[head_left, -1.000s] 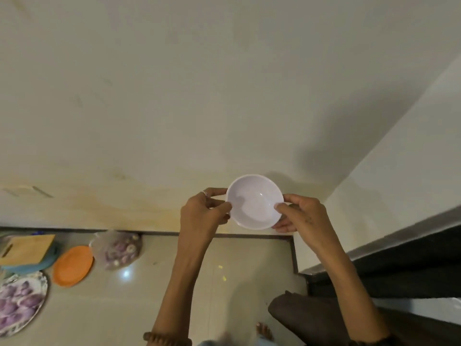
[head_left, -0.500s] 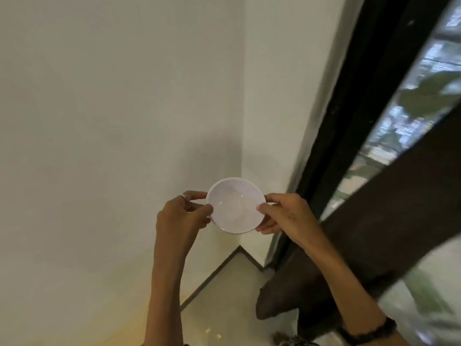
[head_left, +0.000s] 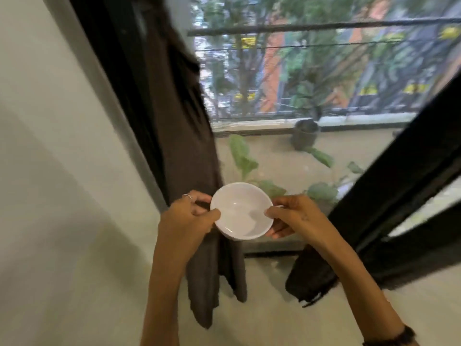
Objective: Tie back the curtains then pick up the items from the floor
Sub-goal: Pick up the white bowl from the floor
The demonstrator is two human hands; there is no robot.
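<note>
Surroundings: white wall (head_left: 62,158) at left; glass door (head_left: 311,96) ahead, with blurred trees and buildings beyond it.
Left curtain (head_left: 179,126): dark brown, gathered into a narrow hanging column beside the dark door frame (head_left: 109,78); lower end loose near the pale floor (head_left: 262,318).
Right curtain (head_left: 389,196): black, slanting from upper right down to a bunched end near the floor.
Balcony: dark plant pot (head_left: 304,134) by the far ledge; green leaves (head_left: 243,156) just behind the glass (softened by motion blur).
In the way: left curtain directly behind the left hand and the bowl's left edge; right forearm crossing in front of the right curtain's bunched end.
White bowl (head_left: 241,211): held upright in mid-air, centre of view, between the two hands, inside empty.
Left hand (head_left: 185,218): pinching the bowl's left rim, thumb on the inner edge, fingers curled behind; ring (head_left: 187,196) on one finger.
Right hand (head_left: 294,216): pinching the right rim likewise, thumb on top, fingers under the outer wall.
Wrist: dark band (head_left: 396,337) on the right arm.
</note>
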